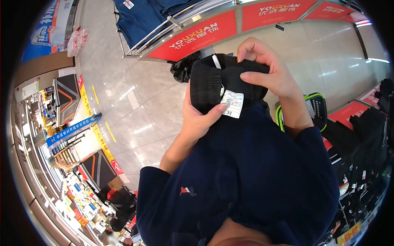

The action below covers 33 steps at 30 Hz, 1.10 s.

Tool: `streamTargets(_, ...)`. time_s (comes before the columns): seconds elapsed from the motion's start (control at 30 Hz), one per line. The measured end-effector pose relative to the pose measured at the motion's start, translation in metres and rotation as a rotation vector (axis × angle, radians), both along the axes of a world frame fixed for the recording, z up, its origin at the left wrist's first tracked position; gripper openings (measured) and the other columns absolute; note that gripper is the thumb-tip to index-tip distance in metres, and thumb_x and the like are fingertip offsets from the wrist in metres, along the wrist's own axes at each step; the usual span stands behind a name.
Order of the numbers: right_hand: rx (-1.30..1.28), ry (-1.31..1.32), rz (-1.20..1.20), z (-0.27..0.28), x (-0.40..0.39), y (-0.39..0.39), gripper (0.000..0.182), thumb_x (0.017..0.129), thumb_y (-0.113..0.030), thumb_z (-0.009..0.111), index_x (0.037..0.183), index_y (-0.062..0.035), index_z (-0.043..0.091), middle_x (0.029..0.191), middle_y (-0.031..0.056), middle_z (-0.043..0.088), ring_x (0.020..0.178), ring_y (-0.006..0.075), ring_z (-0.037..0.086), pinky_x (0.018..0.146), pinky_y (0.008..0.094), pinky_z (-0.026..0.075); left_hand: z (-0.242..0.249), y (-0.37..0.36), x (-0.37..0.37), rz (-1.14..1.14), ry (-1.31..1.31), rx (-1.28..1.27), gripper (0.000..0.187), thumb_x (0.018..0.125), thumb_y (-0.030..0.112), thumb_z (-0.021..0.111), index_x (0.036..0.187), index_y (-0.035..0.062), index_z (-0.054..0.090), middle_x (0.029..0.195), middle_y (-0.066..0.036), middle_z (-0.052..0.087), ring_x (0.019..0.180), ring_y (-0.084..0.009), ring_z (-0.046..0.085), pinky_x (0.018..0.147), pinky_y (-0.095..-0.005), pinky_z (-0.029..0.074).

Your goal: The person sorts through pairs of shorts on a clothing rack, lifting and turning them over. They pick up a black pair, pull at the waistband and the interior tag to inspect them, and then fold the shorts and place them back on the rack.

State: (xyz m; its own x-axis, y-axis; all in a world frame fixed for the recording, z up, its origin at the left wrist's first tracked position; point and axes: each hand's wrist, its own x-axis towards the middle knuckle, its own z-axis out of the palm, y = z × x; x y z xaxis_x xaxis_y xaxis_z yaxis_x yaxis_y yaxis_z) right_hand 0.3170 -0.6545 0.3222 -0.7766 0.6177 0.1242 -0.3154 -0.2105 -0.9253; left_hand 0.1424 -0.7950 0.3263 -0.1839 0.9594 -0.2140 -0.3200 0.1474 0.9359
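Both hands hold a bunched black garment [207, 82] with a ribbed elastic waistband in front of the chest. At its left side my left hand [199, 117] grips the band, the thumb resting at a white label [232, 102] printed with small text and "32". My right hand [266, 65] pinches the cloth at the upper right between thumb and fingers. A short white strip [216, 61] shows at the top of the band.
Red-panelled display stands [193, 39] run along the top, with dark blue clothes [147, 16] on one. A black plastic bag [180, 70] lies behind the garment. Black clothes [361, 135] hang at the right. Shop shelves [65, 156] and grey floor tiles [119, 82] are at the left.
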Motion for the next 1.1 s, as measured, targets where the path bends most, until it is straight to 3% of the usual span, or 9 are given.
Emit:
streamTargets(0.6,-0.048,-0.014,-0.08,-0.012,0.008,0.032,0.03,0.079,-0.004,0.065,0.104,-0.0047,0.049,0.082,-0.0017,0.056,0.077,0.0022,0.05,0.069,0.0181,0.037,-0.009,0.043,-0.006,-0.119,-0.016,-0.07,0.066,0.072,-0.002,0.075,0.128,0.0003,0.04,0.112,-0.007,0.057,0.101,-0.0124,0.057,0.091,-0.0293,0.045)
streamTargets(0.83,-0.044,-0.113,-0.238,0.0,-0.003,0.063,0.03,0.079,-0.004,0.065,0.104,-0.0048,0.048,0.082,-0.0012,0.057,0.076,0.0023,0.051,0.069,0.0177,0.038,-0.02,0.102,-0.029,-0.216,-0.26,-0.091,0.066,0.071,0.0,0.078,0.126,0.0007,0.042,0.112,-0.007,0.058,0.101,-0.0129,0.057,0.091,-0.0298,0.046)
streamTargets(1.1,-0.033,-0.222,-0.367,0.025,-0.012,0.104,0.031,0.078,-0.003,0.065,0.104,-0.0046,0.048,0.087,0.0002,0.058,0.08,0.0026,0.051,0.071,0.0177,0.039,-0.031,0.175,-0.055,-0.417,-0.283,0.033,0.066,0.07,0.001,0.078,0.125,0.0004,0.042,0.113,-0.007,0.058,0.103,-0.0133,0.056,0.093,-0.0307,0.045)
